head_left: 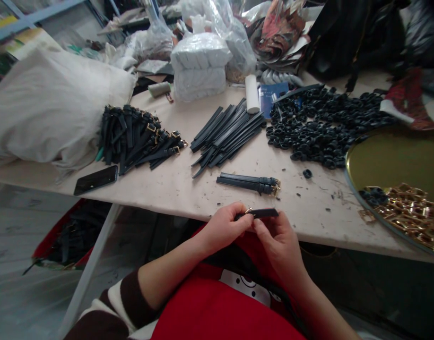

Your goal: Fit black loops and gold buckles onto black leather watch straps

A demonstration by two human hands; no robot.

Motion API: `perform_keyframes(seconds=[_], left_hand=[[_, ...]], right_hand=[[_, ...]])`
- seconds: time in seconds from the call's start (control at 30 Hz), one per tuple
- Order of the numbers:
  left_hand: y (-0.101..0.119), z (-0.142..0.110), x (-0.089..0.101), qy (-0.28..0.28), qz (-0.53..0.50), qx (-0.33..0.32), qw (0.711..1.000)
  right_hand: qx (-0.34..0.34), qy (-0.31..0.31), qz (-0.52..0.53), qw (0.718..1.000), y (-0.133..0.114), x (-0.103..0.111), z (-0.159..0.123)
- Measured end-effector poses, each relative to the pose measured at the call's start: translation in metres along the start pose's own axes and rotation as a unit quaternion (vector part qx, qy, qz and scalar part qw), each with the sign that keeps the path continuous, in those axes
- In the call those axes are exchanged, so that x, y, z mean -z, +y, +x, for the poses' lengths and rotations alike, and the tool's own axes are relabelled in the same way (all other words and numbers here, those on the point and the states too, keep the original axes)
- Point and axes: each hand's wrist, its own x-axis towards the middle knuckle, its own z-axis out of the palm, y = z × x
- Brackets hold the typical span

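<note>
Both hands are pinching one short dark strap (261,213) at the near edge of the tabletop (188,189). The left hand (222,229) is holding its left end, fingers closed tight on it, where a tiny gold buckle is peeking out. The right hand (279,241) is gripping the strap from below, with the thumb pressing on top. Both wrists are bending in over a red lap.

The strap is thin, flat and smooth. Just beyond it, two finished straps (247,183) with gold buckles are lying side by side. Farther off, a fan of long plain dark strips (226,132) is lying in the middle. To the left, a heap of buckled straps (135,137) is sitting near a black phone (95,180) and a big soft white sack (50,104). To the right, a wide pile of small black loops (319,127) is spreading out. A round gold tray (390,160) at the right edge is holding shiny gold buckles (412,212). At the far side, plastic bags of white stuff (201,66) are piling up.
</note>
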Motion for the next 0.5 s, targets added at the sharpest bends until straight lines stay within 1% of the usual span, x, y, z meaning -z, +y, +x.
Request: perform_keyframes(seconds=[0.03,0.07,0.1,0.2,0.23,0.27,0.33,0.37,0.4,0.43,0.5], left_hand=[[0.001,-0.002,0.000,0.016,0.028,-0.006,0.999],[0.001,-0.004,-0.001,0.030,0.053,-0.013,0.998],[0.002,-0.007,-0.001,0.038,0.075,-0.020,0.996],[0.003,-0.015,-0.001,0.034,0.126,-0.038,0.991],[0.003,-0.017,-0.001,0.034,0.141,-0.043,0.988],[0.003,-0.020,-0.001,0.042,0.156,-0.048,0.986],[0.003,-0.024,-0.003,0.069,0.181,-0.062,0.979],[0.004,-0.026,-0.005,0.080,0.193,-0.069,0.975],[0.005,-0.029,-0.007,0.084,0.205,-0.074,0.972],[0.006,-0.031,-0.008,0.080,0.217,-0.077,0.970],[0.011,-0.036,-0.010,0.058,0.241,-0.077,0.966]], right_hand=[[0.022,0.008,-0.043,0.999,0.001,0.002,0.001],[0.033,0.008,-0.064,0.997,0.000,0.003,0.001],[0.030,-0.002,-0.065,0.997,-0.001,0.005,0.002],[-0.032,-0.076,0.007,0.997,-0.008,0.007,0.002],[-0.042,-0.088,0.017,0.995,-0.011,0.007,0.000],[-0.031,-0.082,0.005,0.996,-0.013,0.007,-0.003],[0.043,-0.038,-0.076,0.995,-0.015,0.006,-0.008],[0.083,-0.018,-0.121,0.989,-0.016,0.007,-0.011],[0.107,-0.010,-0.151,0.983,-0.016,0.007,-0.013],[0.111,-0.015,-0.156,0.981,-0.016,0.009,-0.013],[0.068,-0.048,-0.100,0.991,-0.018,0.012,-0.012]])
